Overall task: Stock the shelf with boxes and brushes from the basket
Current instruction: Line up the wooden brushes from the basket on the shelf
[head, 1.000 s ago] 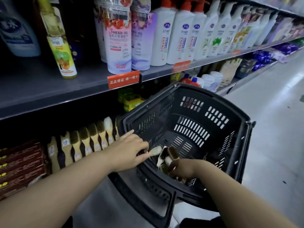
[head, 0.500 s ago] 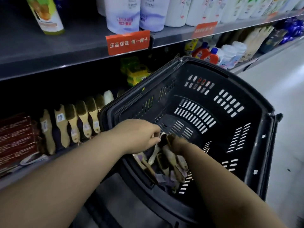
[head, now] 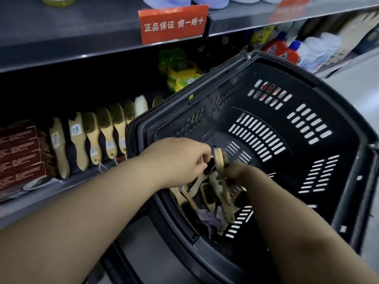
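Two hands in the basket (head: 344,111), centre frame, sorting brushes (head: 220,193)
Left hand (head: 180,160) pinches one brush head; right hand (head: 235,171), blurred, looks clenched round the bundle's handles. Best to free tangled tag strings before lifting, then slot handle-out beside the shelved row (head: 106,136) mid left, by the red boxes (head: 20,152). Dim lower shelf (head: 61,193), grey aisle floor (head: 352,83) upper right

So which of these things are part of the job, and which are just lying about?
Part of the job: basket, loose brushes, shelved brushes, red boxes, left hand, right hand.
Lying about: orange sign, green packs, orange bottles.
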### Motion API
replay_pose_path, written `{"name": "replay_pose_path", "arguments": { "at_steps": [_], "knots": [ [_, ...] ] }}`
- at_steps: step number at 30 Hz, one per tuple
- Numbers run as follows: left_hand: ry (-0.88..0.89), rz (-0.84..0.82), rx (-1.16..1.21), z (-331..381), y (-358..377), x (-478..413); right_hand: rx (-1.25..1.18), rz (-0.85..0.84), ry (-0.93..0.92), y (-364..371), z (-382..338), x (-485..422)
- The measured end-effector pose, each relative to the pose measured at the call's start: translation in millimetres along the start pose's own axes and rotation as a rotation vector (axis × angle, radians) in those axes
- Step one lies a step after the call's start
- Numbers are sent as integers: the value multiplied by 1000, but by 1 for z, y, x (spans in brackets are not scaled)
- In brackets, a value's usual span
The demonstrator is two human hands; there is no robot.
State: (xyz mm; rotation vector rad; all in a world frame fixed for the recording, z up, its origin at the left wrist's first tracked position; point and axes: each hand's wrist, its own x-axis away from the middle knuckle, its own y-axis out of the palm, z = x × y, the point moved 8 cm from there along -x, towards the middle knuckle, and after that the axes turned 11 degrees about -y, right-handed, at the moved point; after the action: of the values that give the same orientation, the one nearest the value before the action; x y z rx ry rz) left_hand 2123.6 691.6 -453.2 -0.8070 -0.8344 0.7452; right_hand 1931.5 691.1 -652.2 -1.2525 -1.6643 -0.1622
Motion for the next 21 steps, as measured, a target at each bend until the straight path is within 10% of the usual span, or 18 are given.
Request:
{"name": "replay_pose_path", "arguments": {
  "at_steps": [5, 12, 21],
  "knots": [
    [-199, 79, 347, 4, -13, 1, -619, -249, -278, -8, -77, 64],
    [-277, -115, 894, 5, 4, 30, -617, -10, -760, -14, -158, 161],
    [-281, 0, 1115, -1, -2, 9, -647, -4, -776, -8, -161, 145]
  ]
}}
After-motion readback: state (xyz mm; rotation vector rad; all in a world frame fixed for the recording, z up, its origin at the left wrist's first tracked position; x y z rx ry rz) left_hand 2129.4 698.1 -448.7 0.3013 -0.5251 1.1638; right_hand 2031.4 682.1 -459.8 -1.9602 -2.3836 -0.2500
